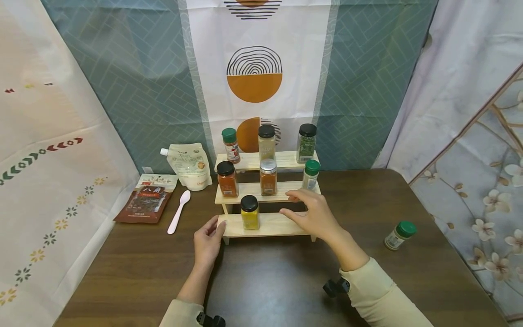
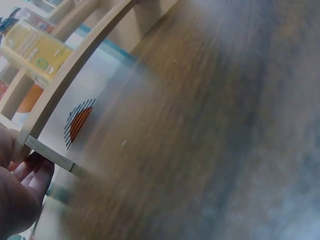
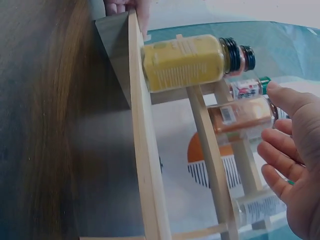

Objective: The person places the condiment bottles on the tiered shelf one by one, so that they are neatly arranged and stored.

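Note:
A three-step wooden spice rack [image 1: 282,223] stands on the table with jars on each step. My left hand [image 1: 207,240] grips the left end of its lowest step; in the left wrist view the fingers reach under the board beside a leg. On that step stands a yellow spice jar [image 1: 250,219] with a black lid. My right hand [image 1: 312,213] hovers at the rack's right side, thumb and fingers apart, holding nothing. Just behind it is a green-lidded jar [image 1: 310,177] on the middle step, partly hidden by the fingers. The silver-lidded jar [image 1: 268,180] and a black-lidded red-brown jar [image 1: 227,182] share that step.
The top step holds a small green-lidded jar [image 1: 231,147], a pale jar [image 1: 267,144] and a green-herb jar [image 1: 306,144]. Left of the rack lie a brown packet [image 1: 145,202], a spouted pouch [image 1: 189,168] and a pink spoon [image 1: 179,213]. Another green-lidded jar [image 1: 398,236] is at right.

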Tool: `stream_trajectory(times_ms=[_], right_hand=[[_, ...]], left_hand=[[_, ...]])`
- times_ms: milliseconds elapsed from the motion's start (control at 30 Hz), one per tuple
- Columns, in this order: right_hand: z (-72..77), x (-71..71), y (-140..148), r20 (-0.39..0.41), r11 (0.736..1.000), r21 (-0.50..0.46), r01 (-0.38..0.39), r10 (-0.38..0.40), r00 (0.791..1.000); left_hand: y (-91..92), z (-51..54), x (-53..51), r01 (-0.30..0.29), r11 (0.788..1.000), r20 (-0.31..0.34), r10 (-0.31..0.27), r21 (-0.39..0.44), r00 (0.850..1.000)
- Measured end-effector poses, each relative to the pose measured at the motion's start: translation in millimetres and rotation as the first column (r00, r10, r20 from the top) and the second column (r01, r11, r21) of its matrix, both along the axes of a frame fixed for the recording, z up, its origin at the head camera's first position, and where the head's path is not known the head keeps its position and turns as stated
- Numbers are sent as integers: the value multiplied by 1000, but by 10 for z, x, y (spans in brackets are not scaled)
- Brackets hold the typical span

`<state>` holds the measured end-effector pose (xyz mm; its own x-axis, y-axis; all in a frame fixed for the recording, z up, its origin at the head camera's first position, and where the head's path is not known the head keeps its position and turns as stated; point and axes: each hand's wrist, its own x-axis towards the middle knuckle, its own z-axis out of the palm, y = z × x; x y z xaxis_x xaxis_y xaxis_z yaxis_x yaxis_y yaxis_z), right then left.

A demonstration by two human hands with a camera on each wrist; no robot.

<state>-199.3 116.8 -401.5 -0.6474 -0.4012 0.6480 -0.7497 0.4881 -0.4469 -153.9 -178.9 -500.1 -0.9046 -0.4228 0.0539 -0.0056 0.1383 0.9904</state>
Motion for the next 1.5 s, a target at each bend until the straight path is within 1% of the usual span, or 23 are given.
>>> stream_trajectory(times_ms=[167,300,400,500,567,667,767,867,1067,1233,1500], right_hand=[[33,9,101,5,1000,-2,20,-20,1000],[55,4,220,-11,1000,-22,11,-11,1000],[68,6,353,-31,1000,-16,15,-15,999],[79,23,536,-41,999,1,47,-47,998],[89,37,672,-45,996,17,86,-85,995],[101,60,868,-51,988,43,151,-149,988],[113,76,1026,-62,979,63,192,-189,980],[116,91,1137,-65,974,78,212,-208,976],[114,137,1280,-40,967,92,236,-233,972],[106,174,1396,-59,964,106,246,-241,969],[43,243,1603,-62,939,133,317,-312,948]], left_hand=[[-11,-2,-6,1,1000,-3,-1,-11,1000],[-14,-15,-11,-5,1000,-2,5,-19,1000],[-12,-21,-8,-9,1000,-1,9,-17,1000],[-4,-21,-5,-5,1000,1,5,-16,1000],[0,-20,-3,-1,1000,1,1,-11,1000],[0,-20,-2,4,1000,1,-4,-2,1000],[-11,-26,-8,6,1000,1,-6,3,1000],[-20,-34,-10,8,1000,-1,-8,3,1000],[-28,-32,-8,10,1000,12,-10,5,1000],[-24,-25,-7,9,1000,8,-9,-1,1000],[-16,-12,-14,7,1000,-9,-7,0,1000]])
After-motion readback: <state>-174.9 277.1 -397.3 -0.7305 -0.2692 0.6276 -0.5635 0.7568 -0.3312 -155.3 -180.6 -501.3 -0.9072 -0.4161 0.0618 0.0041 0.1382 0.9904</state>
